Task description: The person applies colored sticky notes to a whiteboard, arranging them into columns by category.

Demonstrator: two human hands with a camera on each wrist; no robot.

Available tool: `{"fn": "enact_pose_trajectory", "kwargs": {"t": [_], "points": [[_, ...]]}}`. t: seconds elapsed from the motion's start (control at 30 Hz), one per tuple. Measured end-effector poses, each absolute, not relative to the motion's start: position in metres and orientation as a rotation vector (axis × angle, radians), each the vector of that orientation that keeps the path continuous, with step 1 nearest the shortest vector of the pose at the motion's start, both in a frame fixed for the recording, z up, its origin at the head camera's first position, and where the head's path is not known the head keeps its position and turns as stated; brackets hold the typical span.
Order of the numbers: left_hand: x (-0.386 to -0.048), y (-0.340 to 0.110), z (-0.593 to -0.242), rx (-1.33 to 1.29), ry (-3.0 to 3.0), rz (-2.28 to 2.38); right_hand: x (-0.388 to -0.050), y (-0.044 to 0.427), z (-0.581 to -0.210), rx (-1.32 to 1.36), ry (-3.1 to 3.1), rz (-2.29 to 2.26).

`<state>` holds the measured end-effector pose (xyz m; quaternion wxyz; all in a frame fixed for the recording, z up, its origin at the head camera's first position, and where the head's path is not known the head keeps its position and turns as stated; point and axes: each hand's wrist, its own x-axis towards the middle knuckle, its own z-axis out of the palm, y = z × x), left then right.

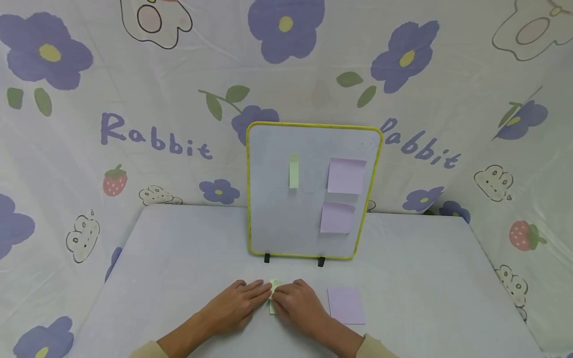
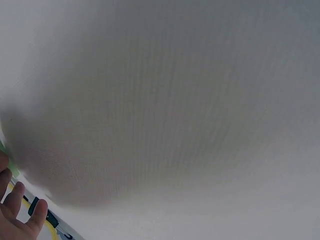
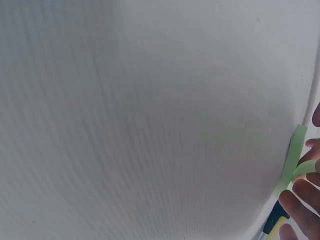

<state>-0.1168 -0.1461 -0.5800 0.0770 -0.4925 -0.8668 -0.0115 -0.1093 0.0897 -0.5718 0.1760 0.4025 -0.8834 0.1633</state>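
Observation:
A narrow pale green sticky-note pad lies on the table in front of the board. My left hand touches its left edge with fairly straight fingers. From the other side my right hand pinches the pad's top note, covering part of the pad. The right wrist view shows the green pad at the edge, with a strip curling up from it among the fingers. Only some fingers of the left hand enter the left wrist view.
A whiteboard with a yellow rim stands upright behind the hands on black feet. On it are a green note strip and two purple square notes, one upper, one lower. A purple note pad lies right of my right hand.

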Motion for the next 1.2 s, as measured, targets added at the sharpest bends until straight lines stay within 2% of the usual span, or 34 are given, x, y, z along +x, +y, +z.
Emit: {"fn": "enact_pose_trajectory", "kwargs": {"t": [0.37,0.97,1.2], "points": [[-0.116,-0.145,-0.578,-1.468,-2.647,-0.060,-0.121,0.094,-0.545,1.076,-2.448,0.521],[-0.116,-0.143,-0.576,-1.483,-2.725,-0.094,-0.177,0.096,-0.481,0.876,-2.195,0.633],[-0.116,-0.144,-0.576,-1.481,-2.714,-0.043,-0.190,0.096,-0.474,0.848,-2.129,0.646]]}}
